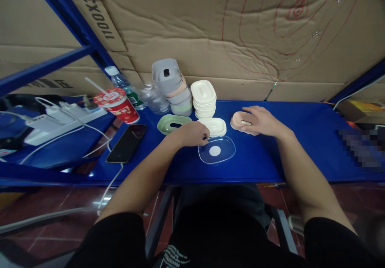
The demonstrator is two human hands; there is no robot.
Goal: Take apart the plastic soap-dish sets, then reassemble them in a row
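Note:
My left hand (195, 135) is curled, its fingertips at the upper left edge of a clear plastic lid (224, 155) with a white round spot. Whether it pinches anything I cannot make out. Just beyond the fingers lies a cream oval lid (218, 126), partly hidden by them. Behind the same hand sits a green oval box (167, 122) with a dark slot. My right hand (263, 121) is closed around a peach oval box (239, 117), which has a pale slot-shaped piece on top and rests on the blue table (300, 139).
A stack of cream lids (204, 95) and a taller stack of grey, peach and green boxes (167, 73) stand at the back. Leftward are a red paper cup (122, 107), a bottle (134, 95), a phone (126, 143) and a power strip (45, 127). Cardboard (195, 31) walls the rear.

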